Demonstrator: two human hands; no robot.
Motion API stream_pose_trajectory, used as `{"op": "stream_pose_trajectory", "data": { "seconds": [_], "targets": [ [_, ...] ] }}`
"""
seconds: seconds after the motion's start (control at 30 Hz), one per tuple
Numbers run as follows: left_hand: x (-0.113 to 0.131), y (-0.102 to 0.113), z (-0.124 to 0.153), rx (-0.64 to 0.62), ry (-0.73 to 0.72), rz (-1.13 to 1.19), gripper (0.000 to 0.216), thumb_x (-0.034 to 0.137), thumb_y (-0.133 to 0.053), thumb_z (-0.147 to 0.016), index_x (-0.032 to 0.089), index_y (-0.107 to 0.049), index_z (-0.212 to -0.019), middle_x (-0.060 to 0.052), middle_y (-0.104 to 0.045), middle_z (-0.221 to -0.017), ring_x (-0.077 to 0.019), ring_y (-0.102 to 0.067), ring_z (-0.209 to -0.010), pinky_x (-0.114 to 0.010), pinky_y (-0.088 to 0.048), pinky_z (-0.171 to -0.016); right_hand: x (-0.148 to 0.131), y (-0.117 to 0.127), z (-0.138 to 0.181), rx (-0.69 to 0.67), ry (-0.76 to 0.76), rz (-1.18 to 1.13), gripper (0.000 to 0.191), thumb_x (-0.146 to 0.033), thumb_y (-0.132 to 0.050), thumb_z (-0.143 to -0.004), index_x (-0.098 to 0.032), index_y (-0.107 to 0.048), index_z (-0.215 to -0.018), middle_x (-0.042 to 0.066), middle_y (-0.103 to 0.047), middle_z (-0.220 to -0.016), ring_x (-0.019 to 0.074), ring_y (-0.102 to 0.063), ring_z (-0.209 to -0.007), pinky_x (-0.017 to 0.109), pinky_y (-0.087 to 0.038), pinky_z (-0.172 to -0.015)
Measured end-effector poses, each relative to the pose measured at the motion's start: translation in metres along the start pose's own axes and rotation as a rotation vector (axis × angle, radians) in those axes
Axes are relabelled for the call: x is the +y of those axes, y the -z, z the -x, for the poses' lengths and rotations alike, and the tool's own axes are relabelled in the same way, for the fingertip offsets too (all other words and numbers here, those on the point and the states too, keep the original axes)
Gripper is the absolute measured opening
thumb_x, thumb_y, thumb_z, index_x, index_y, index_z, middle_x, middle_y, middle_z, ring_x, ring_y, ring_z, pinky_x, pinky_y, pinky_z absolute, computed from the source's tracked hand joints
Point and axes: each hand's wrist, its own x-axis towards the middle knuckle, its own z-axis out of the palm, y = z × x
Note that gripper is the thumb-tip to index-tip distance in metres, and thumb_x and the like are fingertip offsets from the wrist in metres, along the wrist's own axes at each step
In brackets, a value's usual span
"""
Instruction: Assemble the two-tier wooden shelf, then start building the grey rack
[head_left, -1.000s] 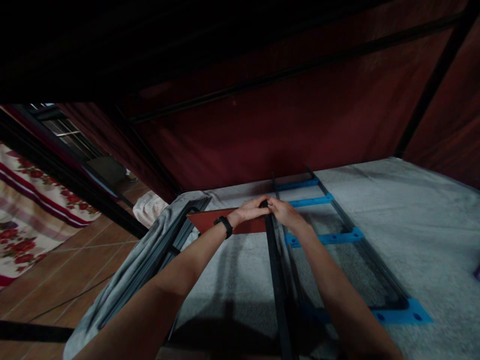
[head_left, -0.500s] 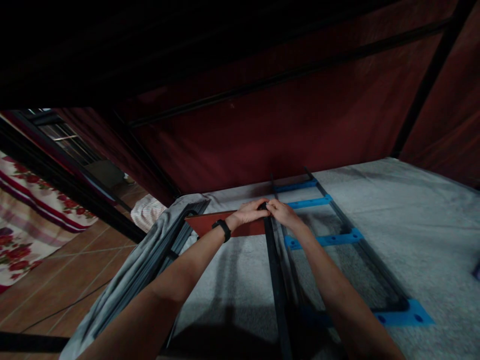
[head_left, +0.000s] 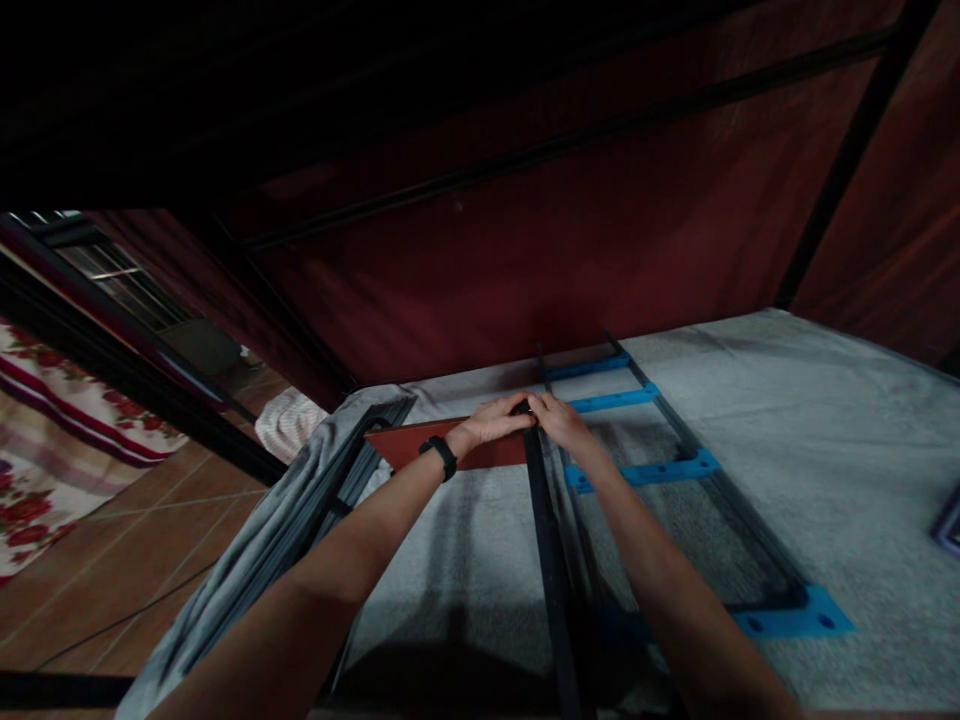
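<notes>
Fingers (head_left: 516, 406) of left hand (head_left: 491, 425) and right hand (head_left: 561, 422) pinch black rail (head_left: 544, 540) at red panel (head_left: 412, 445) edge, grey carpet (head_left: 825, 450) open rightward.

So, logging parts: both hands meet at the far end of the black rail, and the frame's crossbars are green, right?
No: the head view shows the crossbars are blue, not green. The left hand and right hand do meet at the far end of the black rail.
</notes>
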Motion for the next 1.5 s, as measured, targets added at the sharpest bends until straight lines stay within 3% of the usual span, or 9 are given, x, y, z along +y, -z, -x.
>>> {"op": "stream_pose_trajectory", "data": {
  "seconds": [0.2,0.3,0.43,0.57,0.87,1.03,1.17,1.37,1.5],
  "targets": [
    [-0.002,-0.002,-0.002,0.014,0.017,0.04,0.053,0.042,-0.061,-0.087,0.021,-0.059,-0.136,-0.007,-0.068,-0.131,-0.029,-0.059,-0.125,-0.038,-0.046,-0.107,-0.004,0.015,0.01,-0.016,0.208,0.207,0.025,-0.03,-0.043,-0.101,-0.025,-0.067,-0.107,0.008,-0.073,-0.11,0.0215,-0.064,-0.104,0.029,-0.044,-0.089],
    [-0.002,-0.001,-0.001,0.018,0.016,0.046,0.054,0.044,-0.061,-0.087,0.021,-0.06,-0.135,-0.008,-0.069,-0.13,-0.0295,-0.06,-0.124,-0.038,-0.046,-0.107,0.0,0.008,0.01,-0.01,0.151,0.092,0.029,-0.036,-0.042,-0.102,-0.025,-0.068,-0.111,0.005,-0.073,-0.1,0.0202,-0.065,-0.094,0.029,-0.046,-0.083],
    [-0.003,0.0,-0.001,-0.001,0.005,0.05,0.054,0.047,-0.06,-0.088,0.022,-0.06,-0.136,-0.007,-0.069,-0.13,-0.0288,-0.061,-0.122,-0.038,-0.045,-0.107,0.01,-0.01,0.002,-0.039,0.011,-0.173,0.04,-0.046,-0.035,-0.102,-0.023,-0.067,-0.094,-0.001,-0.065,-0.073,0.0159,-0.062,-0.07,0.026,-0.046,-0.066],
    [-0.004,0.001,0.001,0.016,0.019,0.085,0.052,0.047,-0.054,-0.091,0.024,-0.058,-0.138,-0.006,-0.067,-0.131,-0.027,-0.059,-0.124,-0.036,-0.044,-0.107,0.018,-0.011,-0.004,-0.063,0.013,-0.117,0.048,-0.048,-0.028,-0.104,-0.022,-0.064,-0.085,0.0,-0.064,-0.071,0.0149,-0.061,-0.066,0.026,-0.047,-0.064],
    [-0.018,0.005,0.009,-0.033,-0.066,0.356,0.075,0.032,-0.057,-0.086,0.017,-0.03,-0.154,-0.007,-0.071,-0.105,-0.0189,-0.065,-0.085,-0.031,-0.052,-0.076,0.034,-0.007,0.03,-0.171,-0.003,0.478,0.019,-0.014,-0.056,-0.088,-0.018,-0.075,-0.092,0.018,-0.069,-0.12,0.0336,-0.055,-0.12,0.042,-0.042,-0.101],
    [-0.015,0.006,0.002,-0.123,-0.201,0.088,0.067,0.024,-0.063,-0.08,0.022,-0.047,-0.145,-0.007,-0.07,-0.118,-0.0203,-0.066,-0.097,-0.028,-0.05,-0.083,0.027,-0.017,0.035,-0.278,0.014,0.618,0.037,-0.005,-0.042,-0.089,-0.012,-0.076,-0.104,0.021,-0.067,-0.126,0.0364,-0.046,-0.131,0.05,-0.035,-0.108],
    [-0.01,-0.001,-0.004,-0.052,-0.19,-0.208,0.031,0.032,-0.06,-0.09,0.026,-0.063,-0.12,-0.003,-0.072,-0.101,-0.0203,-0.068,-0.088,-0.026,-0.048,-0.077,0.026,-0.013,0.034,-0.326,0.041,0.624,0.037,-0.006,-0.045,-0.088,-0.014,-0.076,-0.106,0.018,-0.069,-0.122,0.0345,-0.046,-0.13,0.049,-0.032,-0.11],
    [-0.011,-0.002,-0.003,-0.013,-0.208,-0.201,0.018,0.03,-0.05,-0.095,0.024,-0.064,-0.105,-0.002,-0.071,-0.087,-0.0177,-0.067,-0.076,-0.024,-0.046,-0.071,0.024,-0.014,0.035,-0.329,0.07,0.595,0.037,-0.005,-0.045,-0.088,-0.009,-0.074,-0.111,0.019,-0.07,-0.123,0.0321,-0.048,-0.132,0.046,-0.019,-0.12],
    [-0.012,0.005,0.004,0.006,-0.199,-0.16,0.019,0.03,-0.051,-0.093,0.023,-0.065,-0.103,0.0,-0.07,-0.084,-0.0157,-0.064,-0.072,-0.023,-0.046,-0.068,0.023,-0.016,0.034,-0.319,0.048,0.528,0.035,-0.009,-0.05,-0.09,-0.011,-0.07,-0.118,0.017,-0.072,-0.12,0.029,-0.058,-0.125,0.041,-0.027,-0.117]
  ]
}}
